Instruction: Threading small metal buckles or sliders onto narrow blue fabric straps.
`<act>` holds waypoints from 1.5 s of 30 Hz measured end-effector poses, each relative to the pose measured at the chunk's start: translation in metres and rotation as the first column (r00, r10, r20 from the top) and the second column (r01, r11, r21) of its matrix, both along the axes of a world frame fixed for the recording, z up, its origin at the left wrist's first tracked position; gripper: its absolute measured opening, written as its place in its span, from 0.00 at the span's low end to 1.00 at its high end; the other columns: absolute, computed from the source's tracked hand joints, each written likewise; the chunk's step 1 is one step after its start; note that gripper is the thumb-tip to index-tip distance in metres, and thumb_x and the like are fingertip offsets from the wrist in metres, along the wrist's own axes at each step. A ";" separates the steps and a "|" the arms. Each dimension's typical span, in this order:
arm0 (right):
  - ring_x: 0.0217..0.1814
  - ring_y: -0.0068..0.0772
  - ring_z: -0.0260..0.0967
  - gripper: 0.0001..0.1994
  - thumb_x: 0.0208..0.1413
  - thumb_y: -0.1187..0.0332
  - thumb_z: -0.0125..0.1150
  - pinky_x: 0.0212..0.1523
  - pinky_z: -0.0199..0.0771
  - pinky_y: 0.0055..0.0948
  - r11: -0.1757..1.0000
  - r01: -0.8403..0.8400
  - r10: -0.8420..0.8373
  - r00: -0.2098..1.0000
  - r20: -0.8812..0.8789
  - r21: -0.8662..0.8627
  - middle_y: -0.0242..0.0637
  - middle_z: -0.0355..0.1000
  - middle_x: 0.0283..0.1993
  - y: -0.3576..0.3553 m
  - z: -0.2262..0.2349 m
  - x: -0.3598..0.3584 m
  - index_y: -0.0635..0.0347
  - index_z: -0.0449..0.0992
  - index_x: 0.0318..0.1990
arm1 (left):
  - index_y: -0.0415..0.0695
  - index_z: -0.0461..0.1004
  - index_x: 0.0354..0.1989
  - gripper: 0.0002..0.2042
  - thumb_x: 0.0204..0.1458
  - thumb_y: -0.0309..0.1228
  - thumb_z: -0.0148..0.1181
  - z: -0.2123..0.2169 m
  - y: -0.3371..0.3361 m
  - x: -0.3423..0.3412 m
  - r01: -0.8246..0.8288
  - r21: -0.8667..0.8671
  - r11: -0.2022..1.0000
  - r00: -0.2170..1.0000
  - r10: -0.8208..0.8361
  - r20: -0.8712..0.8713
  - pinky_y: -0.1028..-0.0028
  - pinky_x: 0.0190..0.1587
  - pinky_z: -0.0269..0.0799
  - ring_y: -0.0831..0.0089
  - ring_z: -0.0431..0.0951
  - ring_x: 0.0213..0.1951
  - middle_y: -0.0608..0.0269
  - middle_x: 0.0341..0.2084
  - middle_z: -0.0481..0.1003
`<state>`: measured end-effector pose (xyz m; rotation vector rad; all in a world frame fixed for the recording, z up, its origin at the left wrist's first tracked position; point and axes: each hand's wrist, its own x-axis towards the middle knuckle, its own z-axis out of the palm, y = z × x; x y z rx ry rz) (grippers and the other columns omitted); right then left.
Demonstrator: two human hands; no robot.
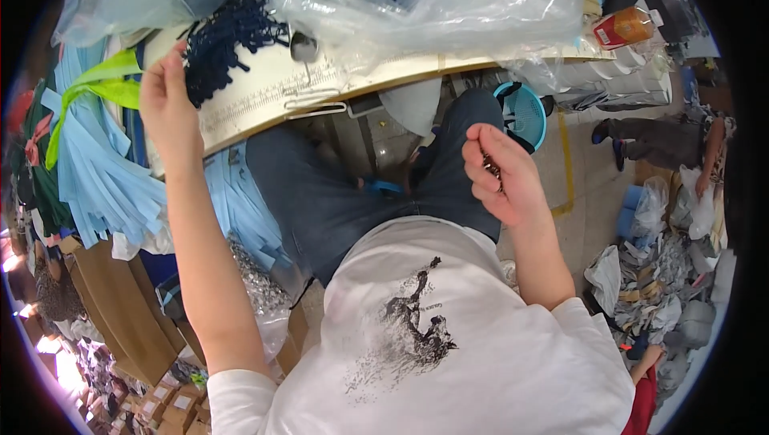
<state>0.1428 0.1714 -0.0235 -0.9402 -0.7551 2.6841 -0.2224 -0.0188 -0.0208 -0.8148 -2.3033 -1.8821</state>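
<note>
My left hand (170, 106) is raised over the left part of the white worktable (240, 110), its fingertips pinched together. What they hold, if anything, is too small to make out. Beside it lies a pile of navy blue strips (228, 38), tangled and narrow. My right hand (509, 179) is over my right thigh, off the table, with fingers curled around small dark shiny pieces (490, 167). Their exact kind is hidden by the fingers. A bent metal wire (316, 106) sticks out at the table's front edge.
Light blue fabric strips (100, 147) and a bright green strip (92, 86) hang at the table's left. Clear plastic bags (432, 6) cover its back. A turquoise basket (525, 114) stands right of my knee. Another person (665, 140) is at the far right, near heaped scraps (657, 275).
</note>
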 end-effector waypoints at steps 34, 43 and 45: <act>0.17 0.11 0.48 0.10 0.66 0.68 0.44 0.10 0.44 0.11 0.999 -0.026 0.026 0.999 0.022 0.027 0.35 0.67 0.37 -0.026 -0.011 0.011 0.61 0.69 0.48 | 0.31 0.68 0.52 0.13 0.61 0.25 0.50 0.053 -0.026 0.052 0.337 0.608 0.719 0.745 -0.598 0.294 0.78 0.37 0.64 0.76 0.66 0.34 0.55 0.41 0.74; 0.18 0.13 0.49 0.12 0.66 0.66 0.44 0.10 0.45 0.11 1.000 -0.011 0.011 1.000 0.017 -0.003 0.36 0.68 0.36 -0.026 -0.009 0.023 0.61 0.67 0.51 | 0.33 0.71 0.50 0.13 0.58 0.24 0.54 0.005 -0.040 0.160 0.155 0.537 0.829 0.656 -0.493 0.572 0.80 0.31 0.67 0.78 0.72 0.29 0.53 0.35 0.78; 0.17 0.14 0.49 0.11 0.66 0.65 0.45 0.11 0.46 0.12 0.998 -0.056 0.055 0.998 0.029 0.033 0.36 0.69 0.35 -0.036 -0.012 0.026 0.60 0.67 0.49 | 0.34 0.73 0.48 0.11 0.57 0.23 0.55 -0.001 -0.044 0.187 0.136 0.450 0.883 0.615 -0.431 0.660 0.80 0.30 0.69 0.78 0.73 0.27 0.52 0.34 0.78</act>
